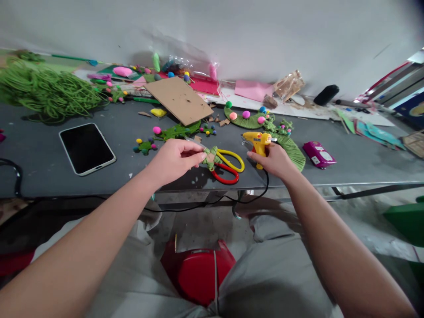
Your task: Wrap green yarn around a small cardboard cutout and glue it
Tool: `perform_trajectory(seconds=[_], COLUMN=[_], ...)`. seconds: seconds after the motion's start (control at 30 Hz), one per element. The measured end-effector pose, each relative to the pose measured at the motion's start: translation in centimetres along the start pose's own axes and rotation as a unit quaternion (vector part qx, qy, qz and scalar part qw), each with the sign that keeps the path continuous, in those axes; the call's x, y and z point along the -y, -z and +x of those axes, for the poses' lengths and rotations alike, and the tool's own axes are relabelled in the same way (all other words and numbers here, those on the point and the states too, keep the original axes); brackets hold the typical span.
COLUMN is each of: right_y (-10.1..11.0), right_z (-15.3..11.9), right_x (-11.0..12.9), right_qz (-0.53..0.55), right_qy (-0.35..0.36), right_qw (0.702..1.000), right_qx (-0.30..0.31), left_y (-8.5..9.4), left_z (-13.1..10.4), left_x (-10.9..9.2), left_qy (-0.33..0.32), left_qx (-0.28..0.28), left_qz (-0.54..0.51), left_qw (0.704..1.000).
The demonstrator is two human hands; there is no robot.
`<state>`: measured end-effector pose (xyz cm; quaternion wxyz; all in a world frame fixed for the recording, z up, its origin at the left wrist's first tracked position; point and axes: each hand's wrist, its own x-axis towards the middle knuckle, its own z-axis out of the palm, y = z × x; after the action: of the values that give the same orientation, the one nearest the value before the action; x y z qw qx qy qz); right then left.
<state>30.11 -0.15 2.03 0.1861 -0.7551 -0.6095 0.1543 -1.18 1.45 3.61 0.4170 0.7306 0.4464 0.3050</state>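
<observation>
Between the fingertips of my left hand [180,160] is a small star wrapped in green yarn [211,158], with bare cardboard showing at its centre. Beneath the star lies a pair of scissors [228,177] with one yellow and one red handle; its blades are partly hidden by my left hand. My right hand [274,160] is closed around a yellow glue gun [257,139], its nozzle pointing left and a black cord hanging from its grip. Just behind the gun, a green yarn-wrapped crescent [248,119] carries coloured pompoms.
A phone [88,148] lies left, before a heap of green yarn [49,86]. Cardboard [180,99] rests near the wall with small scraps beside it. At right are a purple packet [319,154] and coloured papers [377,134]. The cord [185,210] droops below the table edge.
</observation>
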Motion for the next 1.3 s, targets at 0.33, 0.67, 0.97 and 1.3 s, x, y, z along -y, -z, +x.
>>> perform_trajectory(seconds=[0.33,0.67,0.97,1.3], right_y=[2.8,-1.9,-3.0,-3.2], right_z=[-4.2,-6.5,-5.6,-5.6], right_x=[0.7,7.2,8.1,8.2], right_qz=[-0.056,0.222,0.219,0.202], right_qy=[-0.022,0.188,0.204,0.197], right_qw=[0.997,0.956,0.954,0.959], right_qx=[-0.043,0.044,-0.009,-0.010], left_y=[0.1,-1.6,-2.3,-2.5], left_z=[0.0,-0.3,-0.9,-1.2], left_x=[0.0,-0.5,-0.8,-1.2], left_qy=[0.002,-0.036,-0.055,-0.045], left_qx=[-0.011,-0.028,-0.038,-0.036], left_qz=[-0.004,0.005,0.023,0.044], left_qw=[1.000,0.999,0.997,0.997])
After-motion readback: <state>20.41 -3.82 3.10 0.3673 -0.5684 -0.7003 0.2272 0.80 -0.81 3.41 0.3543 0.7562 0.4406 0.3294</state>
